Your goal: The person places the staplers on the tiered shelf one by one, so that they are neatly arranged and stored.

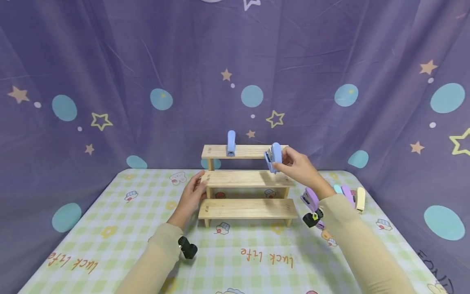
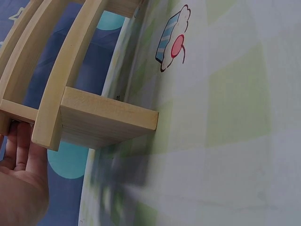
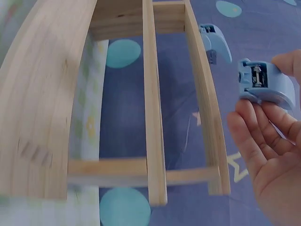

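A three-step wooden display rack (image 1: 247, 178) stands on the table. My left hand (image 1: 191, 192) holds its left side at the middle step; in the left wrist view the fingers (image 2: 36, 153) reach behind the wood, their tips hidden. My right hand (image 1: 299, 166) pinches a light blue stapler (image 1: 276, 157) between thumb and fingers, in front of the top step's right end. In the right wrist view this stapler (image 3: 265, 84) shows its end with the metal spring, apart from the rack. Another blue stapler (image 1: 231, 143) sits on the top step, left of centre.
To the right of the rack, partly behind my right forearm, lie a purple stapler (image 1: 310, 199), another purple stapler (image 1: 347, 193), a teal one (image 1: 338, 188) and a cream one (image 1: 360, 199). A checked cloth (image 1: 205, 265) covers the table; a purple curtain (image 1: 205, 49) hangs behind.
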The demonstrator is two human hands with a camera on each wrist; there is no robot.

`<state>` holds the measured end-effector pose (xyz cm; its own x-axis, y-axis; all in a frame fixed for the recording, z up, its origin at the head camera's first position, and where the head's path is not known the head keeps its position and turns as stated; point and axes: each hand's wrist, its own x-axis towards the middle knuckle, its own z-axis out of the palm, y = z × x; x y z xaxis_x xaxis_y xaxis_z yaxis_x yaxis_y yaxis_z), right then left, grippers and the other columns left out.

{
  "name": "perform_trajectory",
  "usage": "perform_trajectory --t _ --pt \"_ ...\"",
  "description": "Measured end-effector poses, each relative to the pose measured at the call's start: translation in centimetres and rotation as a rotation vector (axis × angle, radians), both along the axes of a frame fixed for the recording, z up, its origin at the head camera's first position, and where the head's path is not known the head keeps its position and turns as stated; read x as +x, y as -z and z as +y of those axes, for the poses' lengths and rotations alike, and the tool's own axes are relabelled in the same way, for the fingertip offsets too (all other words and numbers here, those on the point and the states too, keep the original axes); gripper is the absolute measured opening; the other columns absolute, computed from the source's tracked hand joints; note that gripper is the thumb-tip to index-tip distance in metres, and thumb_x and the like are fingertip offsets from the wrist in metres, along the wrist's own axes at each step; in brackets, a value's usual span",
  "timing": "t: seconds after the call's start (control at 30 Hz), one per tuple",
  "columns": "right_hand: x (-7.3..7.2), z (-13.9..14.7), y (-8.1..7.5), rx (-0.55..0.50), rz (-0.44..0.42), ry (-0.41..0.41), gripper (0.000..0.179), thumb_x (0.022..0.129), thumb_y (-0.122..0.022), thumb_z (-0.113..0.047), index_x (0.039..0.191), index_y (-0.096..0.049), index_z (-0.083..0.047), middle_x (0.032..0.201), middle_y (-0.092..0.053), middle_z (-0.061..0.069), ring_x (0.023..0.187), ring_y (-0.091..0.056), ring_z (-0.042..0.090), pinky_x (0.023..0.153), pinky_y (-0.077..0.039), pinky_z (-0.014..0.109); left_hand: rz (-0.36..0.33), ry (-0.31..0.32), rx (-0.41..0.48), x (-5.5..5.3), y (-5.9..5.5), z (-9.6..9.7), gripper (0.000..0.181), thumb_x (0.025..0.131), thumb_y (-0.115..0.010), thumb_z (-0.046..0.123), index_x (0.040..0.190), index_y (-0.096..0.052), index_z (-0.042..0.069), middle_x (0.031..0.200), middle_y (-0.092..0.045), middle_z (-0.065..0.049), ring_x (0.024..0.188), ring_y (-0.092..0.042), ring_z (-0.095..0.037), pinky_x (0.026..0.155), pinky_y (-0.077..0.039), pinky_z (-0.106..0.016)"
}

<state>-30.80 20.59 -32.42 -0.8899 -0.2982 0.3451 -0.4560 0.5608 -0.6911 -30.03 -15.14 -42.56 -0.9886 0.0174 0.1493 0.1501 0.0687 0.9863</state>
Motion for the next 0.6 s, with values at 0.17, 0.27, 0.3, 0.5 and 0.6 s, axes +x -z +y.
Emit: perform_trajectory --t 0.17,0.27,0.3,0.5,0.6 --pt "-0.9 -1.5 -0.1 -0.027 0.019 0.033 0.034 0.093 -0.070 -0.040 0.100 -0.051 -0.012 0.095 -0.062 0.007 0.083 -0.057 0.023 0.072 -0.048 0.037 -0.004 -0.002 -0.004 0.0 0.1 0.0 0.051 0.107 -0.051 0.023 0.156 -0.036 0.015 0.137 -0.043 -0.014 0.123 -0.049 -0.027 0.099 -0.048 -0.043" --pt "-1.4 -2.5 -0.3 -0.035 0.021 0.057 0.034 0.093 -0.070 -0.041 0.098 -0.051 -0.012 0.095 -0.061 0.006 0.084 -0.057 0.023 0.072 -0.048 0.038 -0.005 -0.003 -0.007 0.1 0.1 0.0 0.051 0.107 -0.051 0.023 0.156 -0.036 0.015 0.138 -0.041 -0.015 0.123 -0.048 -0.028 0.100 -0.048 -0.044" --pt "-1.6 -2.8 -0.4 -0.040 0.023 0.064 0.034 0.093 -0.069 -0.041 0.097 -0.051 -0.012 0.095 -0.062 0.006 0.085 -0.058 0.023 0.071 -0.049 0.038 -0.005 -0.002 -0.009 0.1 0.0 0.0 0.052 0.107 -0.051 0.024 0.156 -0.036 0.015 0.138 -0.041 -0.015 0.124 -0.048 -0.028 0.100 -0.048 -0.044" --pt "-2.5 -4.4 -1.0 -0.076 0.029 0.088 0.036 0.093 -0.070 -0.040 0.093 -0.049 -0.011 0.094 -0.065 0.006 0.086 -0.063 0.022 0.070 -0.050 0.038 -0.009 -0.001 -0.016 0.2 -0.2 0.0 0.053 0.107 -0.050 0.026 0.157 -0.034 0.015 0.140 -0.040 -0.015 0.125 -0.047 -0.028 0.101 -0.047 -0.045" --pt "-2.9 -5.0 -1.2 -0.075 0.039 0.099 0.035 0.093 -0.071 -0.039 0.092 -0.050 -0.011 0.091 -0.065 0.006 0.085 -0.061 0.022 0.071 -0.048 0.038 -0.019 0.010 -0.008 0.2 -0.3 0.0 0.054 0.108 -0.049 0.025 0.157 -0.033 0.014 0.139 -0.040 -0.015 0.125 -0.047 -0.029 0.102 -0.046 -0.046"
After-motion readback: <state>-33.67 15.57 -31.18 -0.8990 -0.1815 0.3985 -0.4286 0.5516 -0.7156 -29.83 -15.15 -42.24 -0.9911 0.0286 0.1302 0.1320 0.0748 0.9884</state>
